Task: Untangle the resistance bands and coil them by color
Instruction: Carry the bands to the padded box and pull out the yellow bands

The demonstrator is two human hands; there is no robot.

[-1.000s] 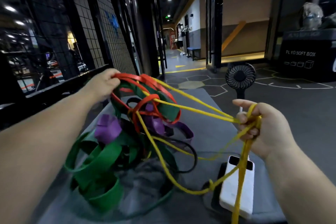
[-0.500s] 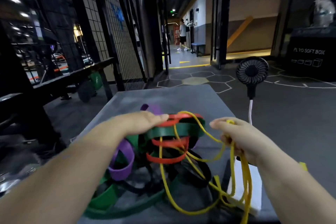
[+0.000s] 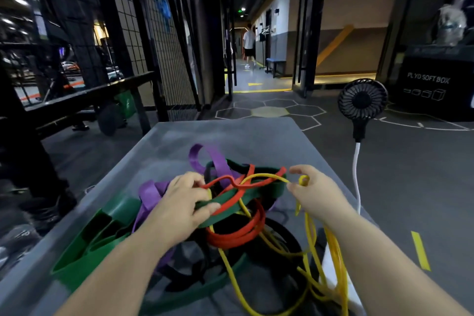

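the grey table (image 3: 230, 133) carries the whole knot of bands (image 3: 230, 213) at its near middle: the wide green band (image 3: 84, 246) sprawls near left, the purple band (image 3: 218, 159) loops at the far side, the red band (image 3: 238, 236) coils in the centre, and the thin yellow band (image 3: 338, 259) trails near right. this looks like the untangling step, with nothing coiled yet. the left hand (image 3: 179, 208) grips a red strand, thumb on green; the right hand (image 3: 315, 192) pinches the yellow. next the yellow wants feeding back through the red loops, not tugging. a second ago the bundle was held up with the yellow taut; now it lies slack
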